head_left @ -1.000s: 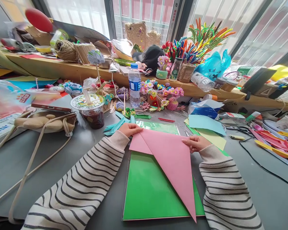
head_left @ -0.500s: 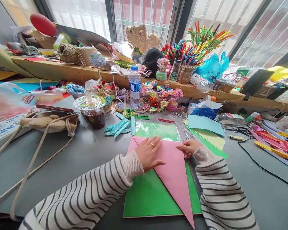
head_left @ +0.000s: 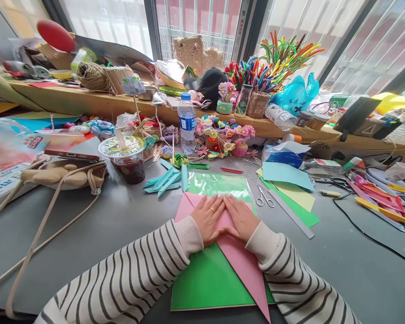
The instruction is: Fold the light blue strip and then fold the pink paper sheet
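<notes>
A folded sheet of pink paper (head_left: 245, 265) lies across a pack of green paper (head_left: 202, 283), its long point hanging past the near edge. My left hand (head_left: 209, 219) rests flat on the pink paper, fingers stretched forward, a ring on one finger. Beside it, my right hand (head_left: 240, 218) is spread flat on the same sheet. Thumbs and fingertips of the two hands come together over the paper. The clear sleeve (head_left: 219, 184) of the pack shows beyond the fingertips. Just right of it lie small scissors (head_left: 264, 197) and a grey ruler (head_left: 292, 213).
Folded blue paper strips (head_left: 165, 179) and a lidded drink cup (head_left: 124, 157) stand to the left, near a bag with long straps (head_left: 64, 175). A water bottle (head_left: 187, 123) stands behind. Blue paper (head_left: 288, 176) and a black cable (head_left: 357, 231) lie to the right.
My right hand has moved left from the pink paper's right edge and now lies flat beside my left hand. The scissors and ruler have come into clearer view.
</notes>
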The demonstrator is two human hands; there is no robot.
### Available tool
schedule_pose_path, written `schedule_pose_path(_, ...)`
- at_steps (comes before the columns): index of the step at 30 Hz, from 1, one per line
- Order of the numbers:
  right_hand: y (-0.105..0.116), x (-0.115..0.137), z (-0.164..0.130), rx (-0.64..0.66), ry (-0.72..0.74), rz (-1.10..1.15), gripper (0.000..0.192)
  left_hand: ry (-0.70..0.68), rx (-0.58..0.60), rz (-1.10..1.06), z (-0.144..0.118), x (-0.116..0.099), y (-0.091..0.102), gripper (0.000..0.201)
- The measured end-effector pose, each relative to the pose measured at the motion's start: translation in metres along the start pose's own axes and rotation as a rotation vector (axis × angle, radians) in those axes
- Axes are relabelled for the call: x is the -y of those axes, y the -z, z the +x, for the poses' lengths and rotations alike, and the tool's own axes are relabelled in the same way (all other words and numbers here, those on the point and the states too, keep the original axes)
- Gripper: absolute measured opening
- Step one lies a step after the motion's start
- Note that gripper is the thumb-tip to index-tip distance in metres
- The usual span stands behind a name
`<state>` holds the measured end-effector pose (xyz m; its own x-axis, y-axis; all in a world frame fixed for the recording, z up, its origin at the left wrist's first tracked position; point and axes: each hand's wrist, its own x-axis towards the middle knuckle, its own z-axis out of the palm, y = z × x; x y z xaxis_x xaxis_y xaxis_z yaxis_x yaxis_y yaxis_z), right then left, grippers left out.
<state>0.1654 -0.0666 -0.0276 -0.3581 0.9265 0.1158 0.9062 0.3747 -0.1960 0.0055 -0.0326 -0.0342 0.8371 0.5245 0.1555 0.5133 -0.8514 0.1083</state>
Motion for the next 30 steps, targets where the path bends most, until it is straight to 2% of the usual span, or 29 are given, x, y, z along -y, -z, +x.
schedule_pose_path(2,-0.008,0.004,-0.001,0.086,-0.007,-0.042,0.087,0.013,-0.018,0.005,-0.001,0.002,-0.003,0.062)
schedule_pose_path(5,-0.009,0.003,-0.004,0.142,-0.03,-0.082,0.086,0.077,-0.087,0.046,-0.009,0.011,-0.009,0.057)
schedule_pose_path(9,-0.007,-0.001,-0.008,0.145,-0.065,-0.097,0.084,0.174,-0.175,0.118,-0.026,0.029,-0.012,0.063)
schedule_pose_path(13,-0.009,-0.008,-0.017,0.116,-0.1,-0.111,0.079,0.234,-0.186,0.173,-0.039,0.042,-0.01,0.067)
schedule_pose_path(21,-0.002,-0.019,-0.036,0.166,-0.262,-0.171,0.076,0.347,-0.155,0.233,-0.041,0.036,-0.002,0.076)
schedule_pose_path(27,0.0,-0.016,-0.033,0.173,-0.265,-0.19,0.077,0.34,-0.168,0.275,-0.036,0.034,0.002,0.071)
schedule_pose_path(30,-0.001,-0.016,-0.033,0.168,-0.257,-0.203,0.077,0.235,-0.125,0.222,-0.024,0.024,-0.001,0.062)
